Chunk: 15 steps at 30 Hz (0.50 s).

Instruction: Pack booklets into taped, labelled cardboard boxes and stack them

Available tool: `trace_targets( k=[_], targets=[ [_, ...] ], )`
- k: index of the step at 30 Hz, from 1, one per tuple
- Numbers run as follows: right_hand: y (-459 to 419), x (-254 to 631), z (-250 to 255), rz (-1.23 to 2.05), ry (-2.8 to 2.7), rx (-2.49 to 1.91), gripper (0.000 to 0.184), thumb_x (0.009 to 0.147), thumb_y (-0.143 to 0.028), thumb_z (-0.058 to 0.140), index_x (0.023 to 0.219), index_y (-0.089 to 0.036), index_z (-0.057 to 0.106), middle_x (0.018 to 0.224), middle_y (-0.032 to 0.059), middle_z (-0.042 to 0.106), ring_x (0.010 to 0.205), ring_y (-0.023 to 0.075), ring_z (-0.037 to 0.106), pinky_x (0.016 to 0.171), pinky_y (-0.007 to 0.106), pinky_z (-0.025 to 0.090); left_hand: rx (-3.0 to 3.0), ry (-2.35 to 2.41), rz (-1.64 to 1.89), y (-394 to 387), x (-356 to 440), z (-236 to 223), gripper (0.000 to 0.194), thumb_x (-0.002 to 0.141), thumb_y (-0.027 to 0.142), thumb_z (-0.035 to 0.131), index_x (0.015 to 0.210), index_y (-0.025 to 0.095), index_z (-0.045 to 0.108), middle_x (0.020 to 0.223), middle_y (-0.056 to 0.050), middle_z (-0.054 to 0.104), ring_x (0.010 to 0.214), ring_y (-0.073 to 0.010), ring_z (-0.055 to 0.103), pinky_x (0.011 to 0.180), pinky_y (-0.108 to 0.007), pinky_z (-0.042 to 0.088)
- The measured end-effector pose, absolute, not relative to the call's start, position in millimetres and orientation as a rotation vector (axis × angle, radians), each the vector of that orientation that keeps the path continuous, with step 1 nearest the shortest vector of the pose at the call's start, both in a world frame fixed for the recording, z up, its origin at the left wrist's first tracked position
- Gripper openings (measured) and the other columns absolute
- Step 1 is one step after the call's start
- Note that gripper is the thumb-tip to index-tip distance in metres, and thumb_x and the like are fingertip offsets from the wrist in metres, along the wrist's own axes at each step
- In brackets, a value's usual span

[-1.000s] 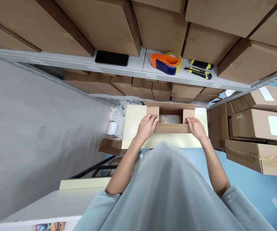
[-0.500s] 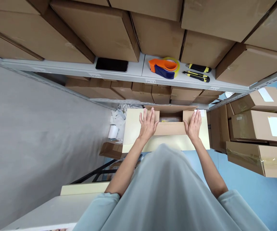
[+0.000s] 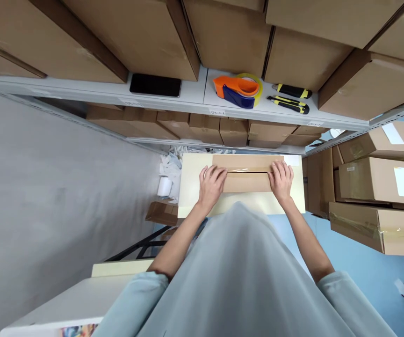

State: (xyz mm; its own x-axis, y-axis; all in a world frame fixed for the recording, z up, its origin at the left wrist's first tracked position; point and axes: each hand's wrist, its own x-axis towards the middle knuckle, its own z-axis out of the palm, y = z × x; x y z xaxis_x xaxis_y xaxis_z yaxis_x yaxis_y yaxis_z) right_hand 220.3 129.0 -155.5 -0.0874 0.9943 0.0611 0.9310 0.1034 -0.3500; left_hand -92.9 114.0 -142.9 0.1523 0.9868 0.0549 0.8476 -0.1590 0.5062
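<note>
Long flaps (image 3: 247, 182) have folded down, covering your carton (image 3: 247, 162) on the bench (image 3: 191, 187). It sits between your left hand (image 3: 212, 185) and right hand (image 3: 281, 180), fingers bent over its ends; grip, cannot tell.

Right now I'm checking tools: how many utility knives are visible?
2: one utility knife on the shelf near the boxes, another nearer the front edge. Boxes may hide more.
</note>
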Motion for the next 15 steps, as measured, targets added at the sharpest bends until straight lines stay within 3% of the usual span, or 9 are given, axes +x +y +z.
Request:
trace_targets(
  k=[3, 10, 15],
  targets=[
    [126.5, 225.3, -154.3, 0.429, -2.186, -1.857, 0.041, 0.114, -0.037, 0.047, 0.140, -0.024, 0.074, 0.159, 0.0151, 0.063, 0.156, 0.0346, 0.048, 0.133, 0.061, 0.029, 1.946, 1.785, 0.589, 106.4, -90.5, -147.4, 0.037, 0.111, 0.034, 0.050, 0.133, 0.027, 0.079, 0.136, -0.012, 0.077, 0.131, -0.0320, 0.062, 0.118, -0.053, 0.046],
    [128.4, 240.4, -143.6, 0.336, -1.797, -1.900, 0.035, 0.108, -0.047, 0.059, 0.112, -0.023, 0.085, 0.157, 0.0168, 0.058, 0.153, 0.0380, 0.047, 0.126, 0.062, 0.042, 1.637, 1.950, 0.790, 118.7, -82.5, -138.2, 0.026, 0.105, 0.037, 0.064, 0.111, 0.025, 0.085, 0.139, -0.011, 0.070, 0.135, -0.0317, 0.059, 0.121, -0.054, 0.048],
    [137.8, 251.1, -121.1, 0.695, -1.675, -1.968, 0.030, 0.100, -0.043, 0.068, 0.109, -0.021, 0.085, 0.128, 0.0157, 0.069, 0.111, 0.0300, 0.071, 0.101, 0.048, 0.062, 1.459, 1.891, 0.786, 129.9, -103.3, -140.8, 0.022, 0.097, 0.028, 0.070, 0.112, 0.021, 0.084, 0.131, -0.012, 0.067, 0.122, -0.0266, 0.069, 0.110, -0.045, 0.062]
  ],
)
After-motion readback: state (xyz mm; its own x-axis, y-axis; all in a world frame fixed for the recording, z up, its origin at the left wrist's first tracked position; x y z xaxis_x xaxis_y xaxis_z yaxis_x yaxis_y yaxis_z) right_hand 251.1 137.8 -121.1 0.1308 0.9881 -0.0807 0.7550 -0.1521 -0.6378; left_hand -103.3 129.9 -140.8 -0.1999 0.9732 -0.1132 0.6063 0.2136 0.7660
